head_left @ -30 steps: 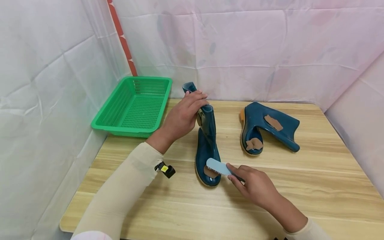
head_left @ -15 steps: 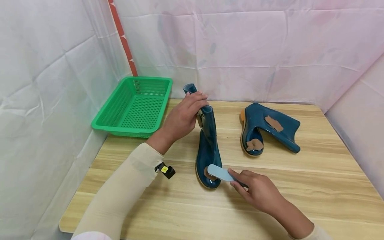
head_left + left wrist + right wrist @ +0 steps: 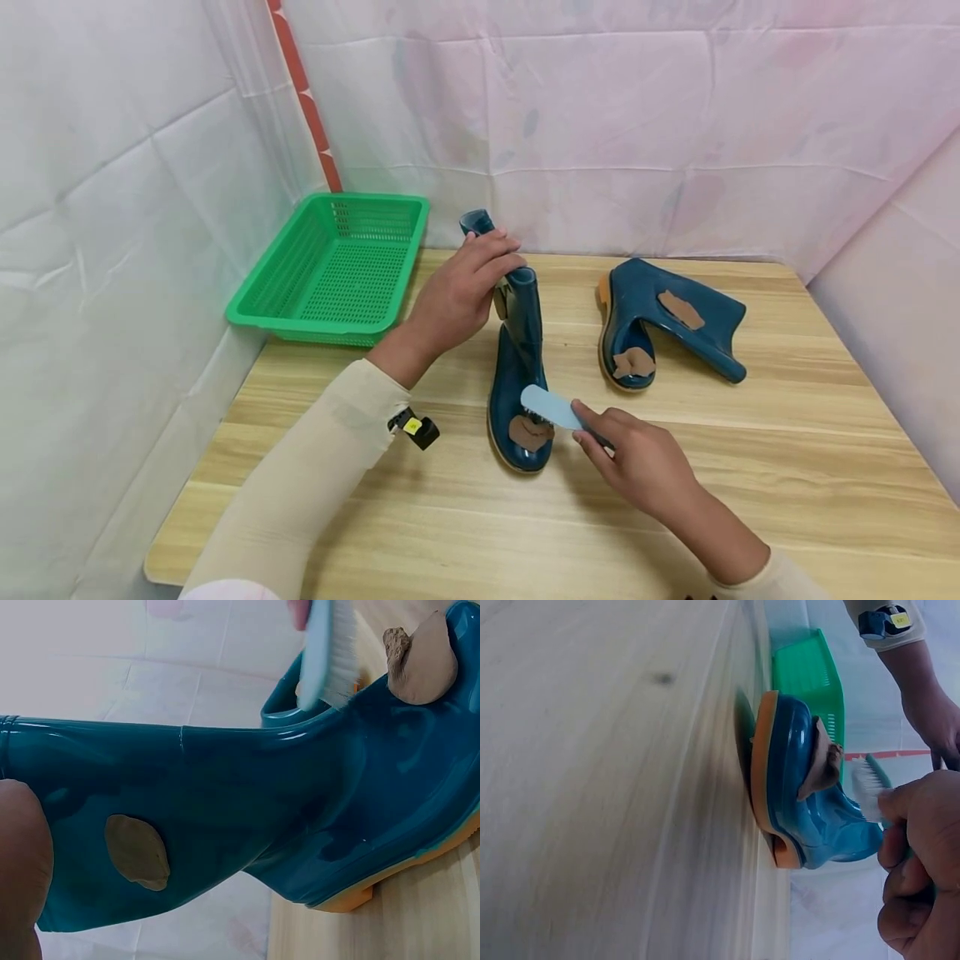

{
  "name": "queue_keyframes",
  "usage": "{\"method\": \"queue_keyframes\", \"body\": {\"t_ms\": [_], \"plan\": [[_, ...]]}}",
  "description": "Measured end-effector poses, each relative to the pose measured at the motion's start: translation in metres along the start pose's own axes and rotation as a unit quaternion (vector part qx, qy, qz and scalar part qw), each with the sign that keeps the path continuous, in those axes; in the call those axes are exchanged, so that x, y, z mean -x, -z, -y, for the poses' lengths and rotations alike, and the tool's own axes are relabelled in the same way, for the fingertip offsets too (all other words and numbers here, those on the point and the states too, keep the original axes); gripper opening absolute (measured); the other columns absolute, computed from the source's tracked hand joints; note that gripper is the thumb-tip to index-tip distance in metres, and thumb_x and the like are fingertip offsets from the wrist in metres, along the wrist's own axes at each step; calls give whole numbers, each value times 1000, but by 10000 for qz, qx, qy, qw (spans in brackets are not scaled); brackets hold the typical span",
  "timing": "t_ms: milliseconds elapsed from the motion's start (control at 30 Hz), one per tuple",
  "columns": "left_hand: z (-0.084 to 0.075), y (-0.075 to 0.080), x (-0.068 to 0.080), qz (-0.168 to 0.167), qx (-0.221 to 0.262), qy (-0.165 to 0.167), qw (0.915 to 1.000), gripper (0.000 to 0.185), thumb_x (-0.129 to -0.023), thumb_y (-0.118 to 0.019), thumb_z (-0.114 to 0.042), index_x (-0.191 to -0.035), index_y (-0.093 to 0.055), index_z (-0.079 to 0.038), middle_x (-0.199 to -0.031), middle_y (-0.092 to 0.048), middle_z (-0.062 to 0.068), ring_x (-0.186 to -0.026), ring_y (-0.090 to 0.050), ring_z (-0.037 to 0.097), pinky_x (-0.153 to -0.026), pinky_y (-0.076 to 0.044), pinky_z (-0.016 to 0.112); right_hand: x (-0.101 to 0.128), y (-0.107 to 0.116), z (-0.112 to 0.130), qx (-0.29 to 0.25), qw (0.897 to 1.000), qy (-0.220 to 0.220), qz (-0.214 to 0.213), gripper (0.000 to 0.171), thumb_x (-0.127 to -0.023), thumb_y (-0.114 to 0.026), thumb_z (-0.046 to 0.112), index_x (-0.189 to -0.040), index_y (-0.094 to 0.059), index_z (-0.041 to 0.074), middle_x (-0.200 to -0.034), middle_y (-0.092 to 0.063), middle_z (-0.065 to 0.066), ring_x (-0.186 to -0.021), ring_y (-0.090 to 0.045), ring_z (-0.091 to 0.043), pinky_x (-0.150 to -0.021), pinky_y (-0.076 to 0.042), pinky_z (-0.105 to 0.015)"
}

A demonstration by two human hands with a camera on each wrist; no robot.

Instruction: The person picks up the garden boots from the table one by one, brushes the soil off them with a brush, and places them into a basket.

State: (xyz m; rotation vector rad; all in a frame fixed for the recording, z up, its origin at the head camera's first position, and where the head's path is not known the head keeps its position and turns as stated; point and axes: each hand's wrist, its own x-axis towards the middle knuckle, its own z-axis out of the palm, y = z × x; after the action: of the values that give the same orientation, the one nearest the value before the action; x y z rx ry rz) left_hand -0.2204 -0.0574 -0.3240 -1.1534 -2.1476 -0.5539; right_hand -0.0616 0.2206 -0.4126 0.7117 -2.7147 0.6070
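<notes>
Nearest me, my right hand (image 3: 645,471) grips the brush (image 3: 551,408) by its handle, head pointing left and away. Bristles sit on the boot (image 3: 519,367) instep, just above the brown patch (image 3: 529,431) on the toe. Boot stands upright mid-counter (image 3: 750,467), toe toward me, shaft rising away. Farther off, my left hand (image 3: 457,296) clasps the shaft top. Right hand is nearer the patch.

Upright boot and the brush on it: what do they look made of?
The upright boot looks like glossy teal rubber or PVC: it shows shiny highlights, a moulded seam and an orange-tan sole edge. The brush seems to be matte pale-blue plastic with white bristles, likely synthetic. The right hand grips it; the left hand holds the shaft.
</notes>
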Motion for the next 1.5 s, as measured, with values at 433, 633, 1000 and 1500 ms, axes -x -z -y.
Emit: {"method": "queue_keyframes", "body": {"t_ms": [433,633,1000,1500], "plan": [[-1,-1,1,-252,-123,-61,9996,39,-103,-53,5,-135,-67,-13,-107,-61,9,-105,-57,25,-119,-31,47,4,0,5,-254,9978,124,593,42,-94,-77,24,-133,-71,13,-77,-52,19,-60,-37,3,-52,-36,-18],[0,-2,2,-253,-226,56,9994,44,-102,-52,8,-138,-65,-13,-108,-60,9,-107,-57,25,-119,-31,50,8,2,5,-365,9969,279,638,41,-93,-78,23,-132,-72,12,-79,-56,19,-59,-37,5,-52,-36,-17],[0,-5,3,-336,-340,71,9988,41,-103,-54,2,-139,-64,-13,-128,-63,10,-131,-53,27,-118,-33,50,6,4,2,-247,9996,86,-120,45,-90,-80,15,-134,-70,10,-80,-58,15,-58,-37,4,-49,-35,-17],[0,-5,2,-309,-276,83,9991,41,-103,-54,3,-140,-63,-13,-130,-63,9,-133,-52,27,-119,-30,49,-4,0,10,-255,9962,-162,813,40,-96,-75,27,-133,-71,13,-76,-52,19,-59,-38,2,-51,-36,-19]]}}
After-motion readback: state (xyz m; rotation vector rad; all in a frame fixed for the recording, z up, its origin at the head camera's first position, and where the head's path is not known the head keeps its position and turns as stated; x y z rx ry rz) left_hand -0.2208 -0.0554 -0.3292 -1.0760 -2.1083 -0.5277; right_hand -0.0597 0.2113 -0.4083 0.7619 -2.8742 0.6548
